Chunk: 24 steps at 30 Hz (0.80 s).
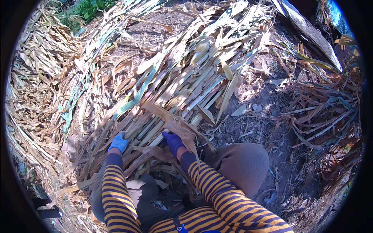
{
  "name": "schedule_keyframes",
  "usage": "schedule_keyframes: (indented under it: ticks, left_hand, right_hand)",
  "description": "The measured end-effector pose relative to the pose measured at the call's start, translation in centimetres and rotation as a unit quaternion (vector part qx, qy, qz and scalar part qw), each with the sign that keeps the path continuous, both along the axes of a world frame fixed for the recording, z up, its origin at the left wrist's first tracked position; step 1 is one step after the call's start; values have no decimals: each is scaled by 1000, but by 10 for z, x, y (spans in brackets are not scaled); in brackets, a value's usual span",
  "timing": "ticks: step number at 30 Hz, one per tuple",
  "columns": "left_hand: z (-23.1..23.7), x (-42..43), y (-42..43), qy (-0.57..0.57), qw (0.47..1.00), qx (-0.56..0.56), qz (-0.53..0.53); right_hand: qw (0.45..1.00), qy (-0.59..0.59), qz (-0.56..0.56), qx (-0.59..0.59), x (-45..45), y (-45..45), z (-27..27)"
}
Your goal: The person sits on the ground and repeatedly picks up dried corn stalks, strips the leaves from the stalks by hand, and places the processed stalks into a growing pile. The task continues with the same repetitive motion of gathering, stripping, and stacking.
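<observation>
A thick bundle of dried corn stalks (186,84) lies diagonally before me, its near end between my knees. Both hands wear blue gloves. On the bundle's left side, my left hand (118,142) grips the stalks, with its fingertips partly hidden among leaves. Across from it, my right hand (174,141) holds the right side, its thumb lying over a pale stalk. A broad dry leaf (174,122) arches over the stalks and hangs past my right wrist. A husked-looking corn ear in pale husk (200,51) shows farther up the bundle.
More dry stalks and leaves (43,87) are heaped at the left. Another pile of stalks (323,107) is at the right, in shade. A long weathered plank or slab (311,32) slants at the upper right. Green plants (87,10) grow at the upper left.
</observation>
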State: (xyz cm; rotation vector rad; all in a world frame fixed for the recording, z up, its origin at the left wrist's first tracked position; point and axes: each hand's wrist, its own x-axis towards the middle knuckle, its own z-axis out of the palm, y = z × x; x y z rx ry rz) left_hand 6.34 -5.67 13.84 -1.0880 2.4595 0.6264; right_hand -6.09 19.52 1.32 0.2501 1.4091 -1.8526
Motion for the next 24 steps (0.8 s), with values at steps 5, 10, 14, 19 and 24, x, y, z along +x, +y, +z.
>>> schedule_keyframes:
  ticks: [5,10,14,19,24]
  left_hand:
    - [90,35,-10,106,988,13,113]
    - [178,105,-36,157,971,-42,173]
    - [230,136,12,161,976,-94,110]
    - [226,158,47,103,992,-50,48]
    - [180,245,-13,126,980,-35,149]
  right_hand:
    - [999,-25,-21,-25,-4,3,40]
    - [977,-126,-84,-153,-23,-5,85]
    - [955,-149,-136,-215,-41,-11,118]
    - [959,-110,-123,-231,-78,-1,138]
    - [964,-94,-103,-228,-96,-2,142]
